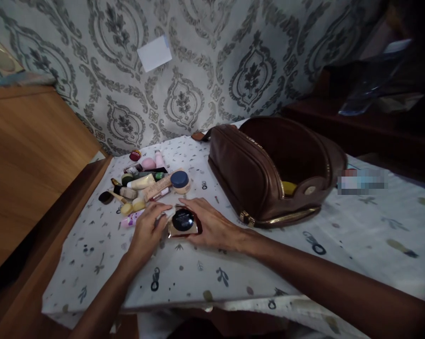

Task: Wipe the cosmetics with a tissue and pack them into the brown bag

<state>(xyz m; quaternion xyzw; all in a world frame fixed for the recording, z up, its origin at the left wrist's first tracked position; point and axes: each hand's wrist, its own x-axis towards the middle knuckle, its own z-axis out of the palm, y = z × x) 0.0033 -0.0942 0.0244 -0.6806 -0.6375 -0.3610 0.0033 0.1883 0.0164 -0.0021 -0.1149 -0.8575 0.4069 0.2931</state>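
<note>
My right hand (212, 226) is closed around the right side of a shiny gold compact (177, 231) with a round black label on top, low over the table or resting on it. At the compact's left edge, my left hand (151, 223) has its fingers pinched together. Something small and whitish shows at those fingertips, too unclear to name. A purple-and-white tube (132, 219) lies beside my left hand, partly hidden by it. Just beyond both hands stands a jar with a dark blue lid (179, 179).
A brown zip bag (241, 174) lies gaping on the right, something yellow (289, 188) inside. Several cosmetics, including a cream tube (142, 182) and a pink sponge (149, 163), cluster at the left on the patterned tablecloth (198, 287). A wooden panel (32, 165) borders the left.
</note>
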